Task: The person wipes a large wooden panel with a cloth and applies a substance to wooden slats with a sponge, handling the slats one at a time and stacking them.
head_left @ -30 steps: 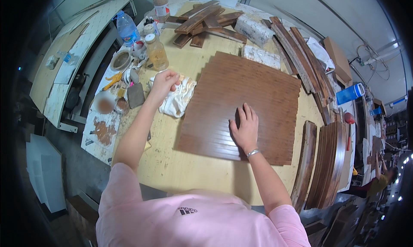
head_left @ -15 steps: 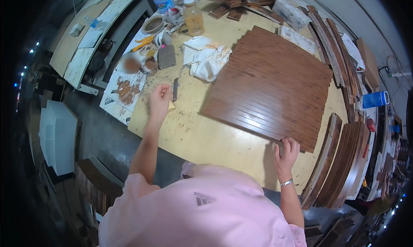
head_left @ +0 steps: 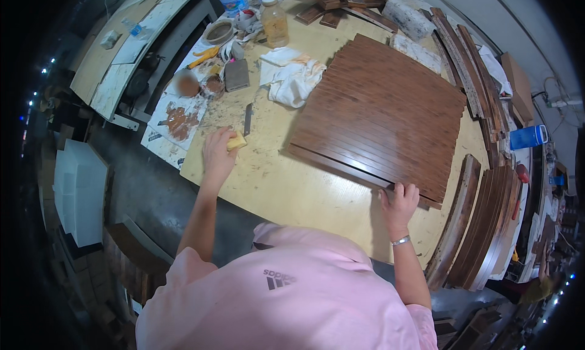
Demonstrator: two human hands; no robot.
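My left hand (head_left: 218, 153) is closed around a small yellow block (head_left: 236, 141), which looks like a sponge or a piece of pale wood. Just beyond it lies a thin dark flat strip (head_left: 248, 119). Brown wooden planks (head_left: 381, 115) lie side by side in a broad panel on the pale table (head_left: 292, 194). At the panel's near edge, my right hand (head_left: 400, 207) grips the nearest plank (head_left: 341, 171) near its right end, fingers over the top. A dark gap separates that plank from the others. The fingertips of my right hand are partly hidden.
A crumpled white cloth (head_left: 292, 78) touches the panel's left side. Farther left are a grey block (head_left: 237, 75), a stained sheet (head_left: 180, 124) and a jar (head_left: 274, 24). Loose planks (head_left: 344, 2) are heaped at the back; stacked planks (head_left: 478, 228) line the right side.
My left hand has lowered slightly and taken hold of the small yellow block. At the panel's near edge, a gap has opened between the nearest plank and the rest, with my right hand on it.
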